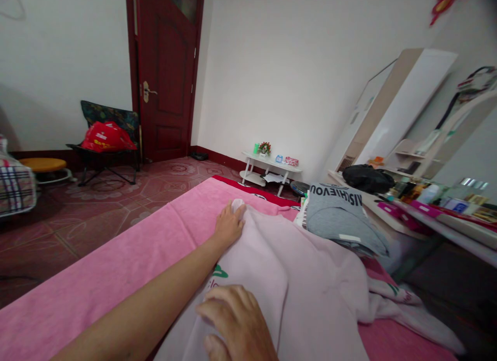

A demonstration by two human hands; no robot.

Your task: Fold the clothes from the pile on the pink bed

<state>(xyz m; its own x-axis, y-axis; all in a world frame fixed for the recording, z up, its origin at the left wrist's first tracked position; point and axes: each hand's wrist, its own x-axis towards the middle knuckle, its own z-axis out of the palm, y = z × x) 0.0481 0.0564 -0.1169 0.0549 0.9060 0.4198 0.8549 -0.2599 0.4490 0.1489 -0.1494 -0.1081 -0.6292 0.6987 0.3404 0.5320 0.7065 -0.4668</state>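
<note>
A pale pink long-sleeved top [310,268] lies spread on a pink bed cover [155,247]. One sleeve, with a green mark and dark letters, is laid over the body; the other stretches off to the right, rumpled. My left hand [230,224] reaches far forward and rests on the laid-over sleeve by its cuff, thumb and fingers apart. Nearer to me, my right hand [240,325] is over the same sleeve, its fingers loosely bent and apart. Whether that palm touches the cloth cannot be seen.
Folded grey clothing [337,216] is stacked at the bed's right side, by a dressing table [388,208] crowded with bottles and a black bag [368,178]. A low white table [272,163] stands by the far wall. A folding chair [111,115] holds a red bag [107,137].
</note>
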